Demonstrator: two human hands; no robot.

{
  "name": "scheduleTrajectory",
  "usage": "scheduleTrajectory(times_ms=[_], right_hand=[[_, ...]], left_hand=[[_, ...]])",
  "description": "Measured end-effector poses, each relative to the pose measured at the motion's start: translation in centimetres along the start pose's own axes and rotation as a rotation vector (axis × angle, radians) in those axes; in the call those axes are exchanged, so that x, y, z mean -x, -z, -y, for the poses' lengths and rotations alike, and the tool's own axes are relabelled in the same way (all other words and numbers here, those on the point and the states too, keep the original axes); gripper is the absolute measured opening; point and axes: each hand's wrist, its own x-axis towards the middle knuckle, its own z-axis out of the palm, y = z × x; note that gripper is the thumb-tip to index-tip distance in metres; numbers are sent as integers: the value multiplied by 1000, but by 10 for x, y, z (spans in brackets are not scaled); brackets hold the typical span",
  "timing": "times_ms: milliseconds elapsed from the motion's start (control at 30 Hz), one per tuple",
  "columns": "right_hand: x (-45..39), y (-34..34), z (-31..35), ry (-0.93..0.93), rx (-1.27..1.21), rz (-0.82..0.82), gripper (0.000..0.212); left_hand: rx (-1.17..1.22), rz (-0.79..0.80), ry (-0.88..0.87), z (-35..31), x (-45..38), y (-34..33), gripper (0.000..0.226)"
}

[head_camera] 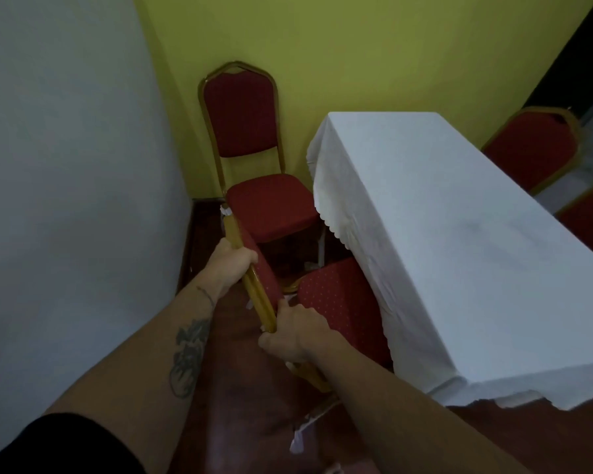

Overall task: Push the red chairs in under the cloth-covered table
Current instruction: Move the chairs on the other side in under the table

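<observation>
— Two hands were on the one chair, seen from the head camera. The left hand (234,265) was closed round the gold frame of the near chair's backrest (254,268), farther out from the body, and the right hand (293,331) was closed round the same rail at its near end.

— Which way did the rail run between them?

— Its long axis ran from the right hand away and a little leftward to the left hand, roughly along the worktop's (442,234) long side. The near chair's seat (343,313) lay just to the right of both hands, its far edge already under the hanging white cloth (408,336).

— So the push would go rightward?

— I'd judge so: across the rail, away from the palms and toward the worktop. The right hand was the nearer one to the cloth, so it would probably reach it first.

— And the other chairs?

— A second chair (271,206) stood beyond the left hand, by the yellow wall (356,46), with its seat just beside the worktop's corner and not under it. A third chair (531,148) showed past the worktop's far side, well apart from either hand; whether it was pushed in I couldn't tell.
</observation>
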Motion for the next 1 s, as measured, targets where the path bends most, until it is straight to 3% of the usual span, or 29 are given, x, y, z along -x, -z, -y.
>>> scheduleTrajectory(times_ms=[133, 200, 433, 567, 667, 767, 833, 1000], right_hand=[[-26, 11, -8, 13, -40, 20, 98], [-40, 19, -9, 20, -69, 27, 100], [-81, 38, -22, 13, -166, 80, 108], [-98, 43, -27, -5, -235, 34, 106], [-107, 52, -29, -30, -279, 14, 106], [-115, 61, -31, -73, -292, -9, 107], [-115, 65, -30, -117, -284, -8, 107], [-115, 78, -12, -199, -265, -82, 90]], left_hand=[[-7, -16, -22, -15, -29, -11, 26], [-39, -23, -45, -24, -46, -15, 17], [-113, -157, -108, -45, -89, -44, 18], [-123, -175, -114, -55, -111, -54, 6], [-151, -172, -75, -61, -129, -58, 28], [-180, -162, -88, -69, -140, -63, 34], [-226, -110, -80, -72, -145, -60, 34], [-399, 252, -164, -76, -152, -19, 47]])
